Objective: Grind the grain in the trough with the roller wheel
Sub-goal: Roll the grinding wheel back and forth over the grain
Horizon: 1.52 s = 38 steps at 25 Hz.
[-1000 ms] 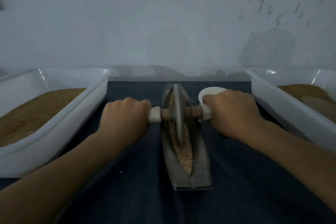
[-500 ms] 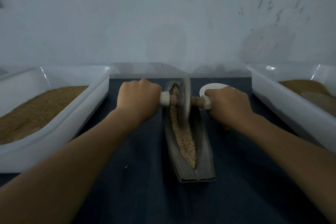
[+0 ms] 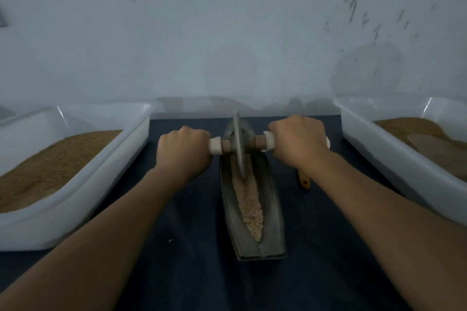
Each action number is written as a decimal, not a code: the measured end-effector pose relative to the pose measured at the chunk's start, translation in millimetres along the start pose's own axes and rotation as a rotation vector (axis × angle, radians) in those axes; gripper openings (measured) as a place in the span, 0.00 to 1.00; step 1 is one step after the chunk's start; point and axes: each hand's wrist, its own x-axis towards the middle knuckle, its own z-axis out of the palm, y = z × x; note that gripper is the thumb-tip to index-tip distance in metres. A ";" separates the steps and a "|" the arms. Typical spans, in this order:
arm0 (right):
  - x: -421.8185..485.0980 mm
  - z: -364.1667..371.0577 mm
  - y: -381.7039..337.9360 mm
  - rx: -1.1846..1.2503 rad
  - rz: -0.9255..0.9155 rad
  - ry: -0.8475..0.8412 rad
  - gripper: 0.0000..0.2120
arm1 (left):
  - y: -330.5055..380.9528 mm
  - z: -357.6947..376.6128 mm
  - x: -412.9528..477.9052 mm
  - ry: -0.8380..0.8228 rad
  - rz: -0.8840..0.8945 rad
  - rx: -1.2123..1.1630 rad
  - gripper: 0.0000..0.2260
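Observation:
A grey boat-shaped metal trough (image 3: 274,214) lies lengthwise on the dark cloth in the middle. Pale grain (image 3: 249,199) fills its groove from the middle to the near tip. The metal roller wheel (image 3: 238,145) stands upright in the groove at the trough's far end, on a wooden axle with white end caps. My left hand (image 3: 183,153) grips the left handle. My right hand (image 3: 298,141) grips the right handle. Both arms are stretched forward.
A white tub (image 3: 83,184) with brown grain stands at the left, and another white tub (image 3: 394,159) with brown meal at the right. A small wooden handle (image 3: 304,180) lies right of the trough. A white dish edge (image 3: 327,142) peeks past my right hand. The wall is close behind.
Both hands have pushed the wheel away from me, from the trough's middle to its far end. More grain lies uncovered in the near half of the groove.

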 end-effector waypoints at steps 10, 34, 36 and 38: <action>-37.7 10.2 11.4 -0.023 -0.044 0.154 0.09 | -7.1 -6.7 -32.1 0.091 0.150 0.076 0.15; -71.6 10.3 19.8 -0.001 -0.163 0.283 0.17 | -15.4 -11.5 -58.2 0.324 0.290 0.020 0.19; -70.9 16.1 23.2 0.050 -0.121 0.213 0.16 | -15.0 -9.9 -47.2 0.309 0.292 0.004 0.16; -39.8 20.1 11.9 0.050 -0.010 0.084 0.13 | -2.5 -5.7 -21.7 0.175 0.200 0.119 0.12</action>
